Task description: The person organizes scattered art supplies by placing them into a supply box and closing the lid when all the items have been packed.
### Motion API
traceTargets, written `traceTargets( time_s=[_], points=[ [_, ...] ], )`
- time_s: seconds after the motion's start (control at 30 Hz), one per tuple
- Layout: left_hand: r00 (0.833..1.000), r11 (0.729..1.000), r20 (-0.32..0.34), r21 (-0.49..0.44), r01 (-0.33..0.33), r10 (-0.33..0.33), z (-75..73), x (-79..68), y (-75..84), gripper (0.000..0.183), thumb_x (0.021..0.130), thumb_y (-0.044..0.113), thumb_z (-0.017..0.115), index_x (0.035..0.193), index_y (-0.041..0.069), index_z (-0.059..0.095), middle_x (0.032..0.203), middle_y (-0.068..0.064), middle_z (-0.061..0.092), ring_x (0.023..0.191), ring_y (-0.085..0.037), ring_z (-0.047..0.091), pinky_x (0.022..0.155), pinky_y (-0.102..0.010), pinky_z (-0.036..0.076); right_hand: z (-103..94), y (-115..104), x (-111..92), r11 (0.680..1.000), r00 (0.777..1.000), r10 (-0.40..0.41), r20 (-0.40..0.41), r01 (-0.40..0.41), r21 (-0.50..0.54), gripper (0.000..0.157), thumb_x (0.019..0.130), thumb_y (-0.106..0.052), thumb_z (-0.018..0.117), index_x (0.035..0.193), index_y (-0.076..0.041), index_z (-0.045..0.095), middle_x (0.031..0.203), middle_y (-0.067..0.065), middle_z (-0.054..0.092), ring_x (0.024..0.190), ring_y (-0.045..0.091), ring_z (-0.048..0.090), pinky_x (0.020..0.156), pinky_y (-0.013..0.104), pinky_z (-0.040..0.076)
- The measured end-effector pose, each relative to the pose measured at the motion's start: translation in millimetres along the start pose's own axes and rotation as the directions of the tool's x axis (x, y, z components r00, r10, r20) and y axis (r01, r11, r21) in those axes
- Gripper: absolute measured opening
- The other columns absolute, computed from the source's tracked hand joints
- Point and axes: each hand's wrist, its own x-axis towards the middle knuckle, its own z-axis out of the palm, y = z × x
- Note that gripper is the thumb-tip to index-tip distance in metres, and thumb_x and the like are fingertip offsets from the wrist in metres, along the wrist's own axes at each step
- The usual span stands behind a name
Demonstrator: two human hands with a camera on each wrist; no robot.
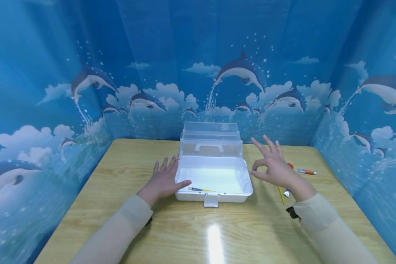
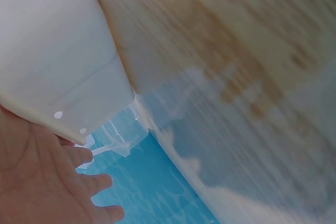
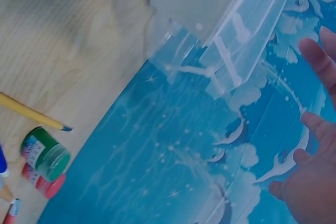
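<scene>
A white plastic box (image 1: 213, 198) stands on the table with its clear lid (image 1: 211, 136) raised at the back. Inside, along the front wall, lies a paintbrush (image 1: 200, 189) with a yellow handle. My left hand (image 1: 165, 179) is at the box's left rim, fingers straight and spread, thumb reaching over the front left corner. Just off the right side is my right hand (image 1: 275, 169), holding nothing; its thumb and forefinger bend toward each other while the other fingers extend. In the left wrist view, the left palm (image 2: 37, 177) lies close beside the box's rim.
Right of the box lie a yellow-handled brush (image 1: 281, 195), an orange-and-white paint tube (image 1: 307, 171) and a small silvery-capped item (image 1: 286, 193). The right wrist view shows a green paint jar (image 3: 44, 153) beside a red jar (image 3: 50, 186). A dolphin-print curtain (image 1: 171, 73) encloses the table.
</scene>
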Motion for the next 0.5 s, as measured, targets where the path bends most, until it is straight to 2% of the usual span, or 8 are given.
traceTargets(
  time_s=[0.27, 0.5],
  points=[
    [1.0, 1.0, 0.002, -0.002, -0.002, 0.002, -0.4, 0.4, -0.3, 0.104, 0.091, 0.078, 0.042, 0.161, 0.012, 0.003, 0.168, -0.009, 0.0, 0.153, -0.037, -0.004, 0.118, -0.059, -0.009, 3.9, 20.2, -12.0, 0.995, 0.993, 0.091, -0.074, -0.088, 0.041, 0.011, 0.084, -0.027, 0.083, 0.076, -0.027, 0.075, 0.166, 0.016, 0.018, 0.15, 0.046, -0.006, 0.111, 0.069, -0.015],
    [1.0, 1.0, 0.008, -0.002, -0.001, 0.001, -0.6, -0.3, -0.2, 0.105, 0.09, 0.079, 0.04, 0.161, 0.012, 0.002, 0.168, -0.009, -0.001, 0.153, -0.037, -0.005, 0.118, -0.059, -0.01, 8.8, 38.1, -22.5, 0.975, 0.966, 0.219, -0.136, -0.21, 0.078, 0.01, 0.086, -0.024, 0.08, 0.078, -0.02, 0.076, 0.166, 0.018, 0.014, 0.15, 0.045, -0.012, 0.11, 0.069, -0.016]
  ],
)
